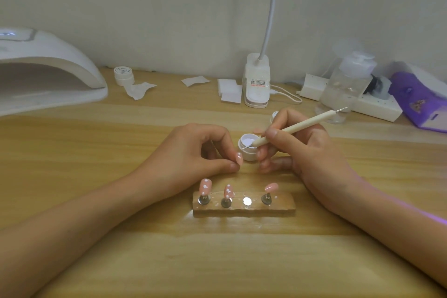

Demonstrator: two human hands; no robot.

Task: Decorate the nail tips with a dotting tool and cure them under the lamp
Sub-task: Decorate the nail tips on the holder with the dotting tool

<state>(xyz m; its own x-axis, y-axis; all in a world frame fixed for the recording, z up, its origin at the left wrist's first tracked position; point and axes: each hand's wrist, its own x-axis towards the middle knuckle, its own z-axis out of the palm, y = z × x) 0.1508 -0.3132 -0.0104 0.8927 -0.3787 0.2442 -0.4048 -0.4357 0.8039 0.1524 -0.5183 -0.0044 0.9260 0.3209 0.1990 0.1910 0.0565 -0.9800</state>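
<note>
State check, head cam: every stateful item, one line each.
Left hand: pinching pink nail tip, one white dot.
Right hand: gripping dotting tool, tip in gel jar.
Gel jar: open.
Holder: third slot from left empty.
Left mounted tip: white dots.
Second mounted tip: white dots.
Right mounted tip: plain.
Back jar: lid on.
Curing lamp: no tips seen inside.

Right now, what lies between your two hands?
In the head view, the small open white pot sits between the left hand, pinching a nail tip, and the right hand, whose dotting tool dips into it.
</note>
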